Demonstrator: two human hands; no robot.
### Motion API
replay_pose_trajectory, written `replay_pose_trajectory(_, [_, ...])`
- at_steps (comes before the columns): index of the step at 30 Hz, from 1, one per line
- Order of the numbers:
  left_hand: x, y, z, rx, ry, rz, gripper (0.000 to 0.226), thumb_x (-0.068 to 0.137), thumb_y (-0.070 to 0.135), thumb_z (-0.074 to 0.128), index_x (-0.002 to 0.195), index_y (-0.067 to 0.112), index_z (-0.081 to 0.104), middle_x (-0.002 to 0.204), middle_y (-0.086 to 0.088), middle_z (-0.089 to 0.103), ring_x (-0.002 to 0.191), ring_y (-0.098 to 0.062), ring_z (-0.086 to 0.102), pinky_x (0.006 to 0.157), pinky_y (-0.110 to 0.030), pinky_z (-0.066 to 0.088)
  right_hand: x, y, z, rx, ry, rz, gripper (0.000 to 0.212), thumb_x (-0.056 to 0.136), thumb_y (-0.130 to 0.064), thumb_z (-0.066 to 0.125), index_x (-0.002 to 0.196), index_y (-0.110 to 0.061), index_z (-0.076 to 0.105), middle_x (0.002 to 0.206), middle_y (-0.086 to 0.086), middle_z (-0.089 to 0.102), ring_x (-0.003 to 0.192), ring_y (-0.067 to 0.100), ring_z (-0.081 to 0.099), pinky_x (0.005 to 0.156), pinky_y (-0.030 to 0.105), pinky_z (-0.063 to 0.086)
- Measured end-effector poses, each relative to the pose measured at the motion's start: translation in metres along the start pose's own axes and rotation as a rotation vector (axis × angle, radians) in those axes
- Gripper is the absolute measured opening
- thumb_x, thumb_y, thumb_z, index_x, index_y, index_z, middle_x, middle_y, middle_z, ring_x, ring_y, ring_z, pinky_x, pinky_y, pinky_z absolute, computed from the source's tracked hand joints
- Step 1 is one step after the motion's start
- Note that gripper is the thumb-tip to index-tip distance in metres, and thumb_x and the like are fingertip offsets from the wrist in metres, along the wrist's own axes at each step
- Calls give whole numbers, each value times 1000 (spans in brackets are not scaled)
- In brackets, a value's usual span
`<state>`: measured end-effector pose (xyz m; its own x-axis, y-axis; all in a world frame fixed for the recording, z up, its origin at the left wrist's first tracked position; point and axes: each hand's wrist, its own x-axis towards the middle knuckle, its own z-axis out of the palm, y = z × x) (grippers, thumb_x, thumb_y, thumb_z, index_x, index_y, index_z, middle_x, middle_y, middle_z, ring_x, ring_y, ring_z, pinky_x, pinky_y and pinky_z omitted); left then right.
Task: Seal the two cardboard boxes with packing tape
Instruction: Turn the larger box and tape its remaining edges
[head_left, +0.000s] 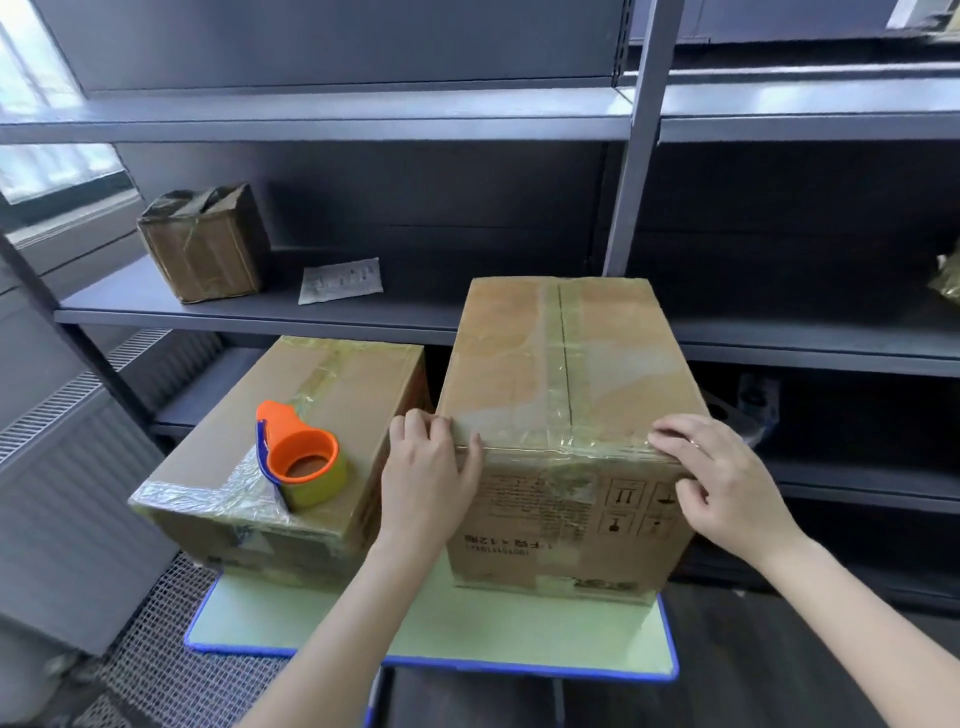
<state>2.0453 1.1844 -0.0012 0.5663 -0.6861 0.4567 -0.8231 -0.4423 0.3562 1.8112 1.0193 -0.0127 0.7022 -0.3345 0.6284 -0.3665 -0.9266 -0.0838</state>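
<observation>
I'm watching both hands at the near top edge of the tall box (566, 364), which is sitting on the green mat (467, 623) w/ the short box (332, 415) just beside it, left side. Left hand (428, 478) is curling round the near-left corner. Right hand (722, 478) is pressing flat fingers on the tape (566, 447) at the near-right corner. Cardboard's looking stiff, tape slick & wrinkly, so I'm judging corners the best hold. Dispenser (301, 457) is resting on the short box.
</observation>
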Motion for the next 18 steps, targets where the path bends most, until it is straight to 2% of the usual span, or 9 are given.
replay_pose_trajectory(2, [-2, -2, 1, -60, -30, 15, 24, 85, 12, 63, 100, -7, 65, 93, -20, 58, 92, -36, 51, 74, -40, 46, -2, -1, 2, -44, 18, 33, 42, 60, 12, 56, 99, 2, 67, 104, 15, 65, 102, 32, 58, 90, 46, 47])
replay_pose_trajectory(5, [3, -15, -5, -168, -111, 10, 35, 86, -5, 51, 120, -6, 60, 112, -18, 57, 109, -32, 47, 97, -31, 34, 1, -8, 1, -78, 42, 42, 40, 69, -8, 37, 93, 1, 68, 96, 13, 67, 92, 33, 64, 84, 43, 51])
replay_pose_trajectory(8, [5, -30, -13, -227, -217, 95, 49, 84, -13, 43, 130, 1, 53, 125, -11, 51, 121, -22, 41, 104, -21, 25, 17, -20, 0, -74, 17, 61, 35, 76, -17, 37, 81, -2, 68, 80, 9, 65, 75, 27, 62, 65, 33, 53])
replay_pose_trajectory(11, [7, -42, -20, -316, -274, 144, 52, 84, -14, 44, 131, 6, 54, 123, -2, 51, 114, -11, 45, 97, -7, 29, 39, -38, 6, -22, -49, 22, 26, 83, -19, 47, 77, -5, 68, 77, 5, 64, 72, 22, 60, 57, 30, 50])
replay_pose_trajectory(13, [9, -47, -21, -363, -301, 135, 51, 84, -14, 47, 129, 8, 56, 120, 3, 51, 107, -7, 49, 87, -1, 32, 53, -53, 14, 1, -89, -41, 10, 80, -13, 63, 82, -6, 70, 81, 5, 65, 76, 23, 62, 60, 29, 50])
replay_pose_trajectory(15, [9, -50, -22, -417, -322, 129, 49, 84, -10, 53, 129, 10, 57, 120, 5, 51, 101, -2, 53, 83, -1, 35, 65, -70, 23, 17, -151, -94, 16, 75, -12, 71, 91, -7, 70, 86, 5, 66, 81, 22, 63, 66, 30, 51])
replay_pose_trajectory(18, [10, -52, -23, -482, -346, 152, 51, 81, 6, 70, 129, 11, 55, 117, 11, 49, 99, 1, 56, 84, -1, 36, 81, -92, 35, 42, -216, -155, 22, 79, -21, 70, 98, -8, 69, 91, 6, 65, 86, 23, 60, 78, 36, 51])
